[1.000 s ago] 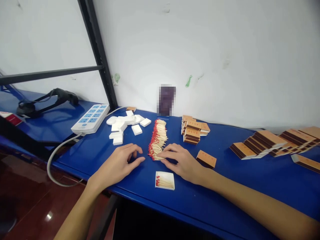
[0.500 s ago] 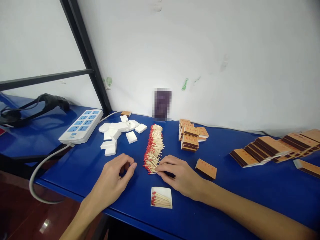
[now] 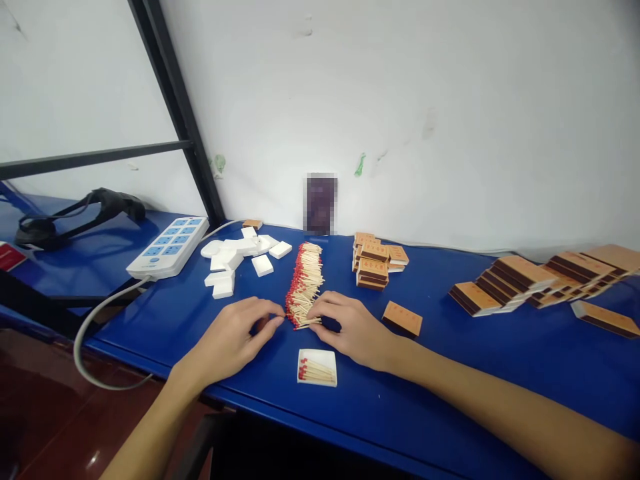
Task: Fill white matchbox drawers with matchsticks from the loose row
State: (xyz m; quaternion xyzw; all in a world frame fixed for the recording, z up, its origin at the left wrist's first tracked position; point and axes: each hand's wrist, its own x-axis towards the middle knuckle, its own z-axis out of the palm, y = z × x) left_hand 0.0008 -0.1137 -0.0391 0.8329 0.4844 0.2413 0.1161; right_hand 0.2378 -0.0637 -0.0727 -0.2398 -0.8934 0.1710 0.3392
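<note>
A long row of loose matches (image 3: 306, 283) lies on the blue table, red heads to the left and bare sticks to the right. At its near end my right hand (image 3: 353, 328) pinches stick ends between thumb and forefinger. Across from it, the closed thumb and forefinger of my left hand (image 3: 240, 339) meet at the red heads; what sits between those tips is too small to make out. Just below, a white matchbox tray (image 3: 326, 355) holds several matches lying side by side, heads left. A closed matchbox (image 3: 403, 318) rests beyond my right hand.
White empty trays (image 3: 233, 257) are heaped at left, beside a power strip (image 3: 173, 247) with a looping cable. Stacked matchboxes (image 3: 373, 267) stand behind the right hand, and more matchboxes (image 3: 525, 273) spread far right. A black strapped device (image 3: 95, 213) lies far left.
My left hand has moved right, from beside the row to the match heads. My right hand stays at the stick ends. The view has shifted slightly.
</note>
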